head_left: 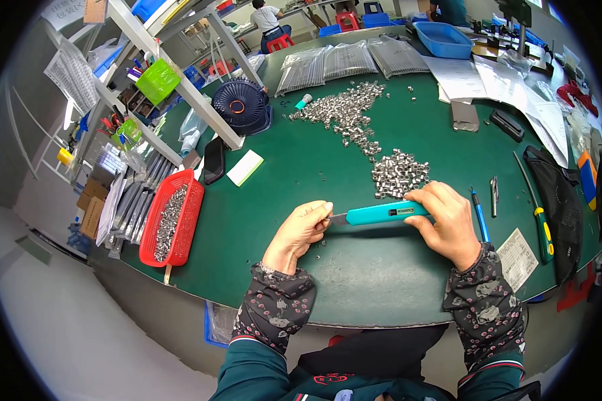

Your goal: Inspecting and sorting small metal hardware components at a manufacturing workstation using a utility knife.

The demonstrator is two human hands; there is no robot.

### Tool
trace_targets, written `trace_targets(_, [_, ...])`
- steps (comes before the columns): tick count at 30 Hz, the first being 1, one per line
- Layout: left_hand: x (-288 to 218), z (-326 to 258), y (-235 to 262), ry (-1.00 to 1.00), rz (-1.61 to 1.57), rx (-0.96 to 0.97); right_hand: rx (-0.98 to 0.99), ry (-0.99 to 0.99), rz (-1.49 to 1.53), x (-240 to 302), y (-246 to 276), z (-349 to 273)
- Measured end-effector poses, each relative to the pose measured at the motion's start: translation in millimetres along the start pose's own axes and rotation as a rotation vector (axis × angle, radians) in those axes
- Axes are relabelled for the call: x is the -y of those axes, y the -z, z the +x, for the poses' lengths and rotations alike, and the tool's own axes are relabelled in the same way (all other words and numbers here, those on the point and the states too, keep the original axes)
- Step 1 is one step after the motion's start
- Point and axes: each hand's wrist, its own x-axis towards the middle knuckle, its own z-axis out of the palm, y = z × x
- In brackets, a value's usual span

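My right hand (445, 217) grips a teal utility knife (374, 213) by its handle end. The blade (339, 218) points left and reaches the fingertips of my left hand (294, 234). Those fingers are pinched together at the blade's tip, on something small that looks like a metal ring, mostly hidden. Just beyond the knife lies a pile of small shiny metal rings (400, 172). A larger heap of the same rings (341, 115) spreads farther back on the green table (291, 157). A few tiny dark bits lie near my left hand.
On the left stand a red basket of metal parts (188, 220), a black phone (214, 160), a sticky-note pad (245, 167) and a dark blue fan (241, 107). At right lie a blue pen (480, 215), a screwdriver (543, 234) and a black bag (555, 207). Bagged tubes (348, 61) line the back.
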Motion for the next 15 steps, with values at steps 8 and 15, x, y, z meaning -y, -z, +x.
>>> trace_targets(8, [-0.3, -0.2, -2.3, 0.038, 0.1, 0.008, -0.055, 0.144, -0.157, 6.4, 8.8, 5.8])
trace_targets(15, [0.7, 0.1, -3.2, 0.001, 0.153, -0.012, -0.094, 0.249, -0.303, 9.0, 9.0, 3.5])
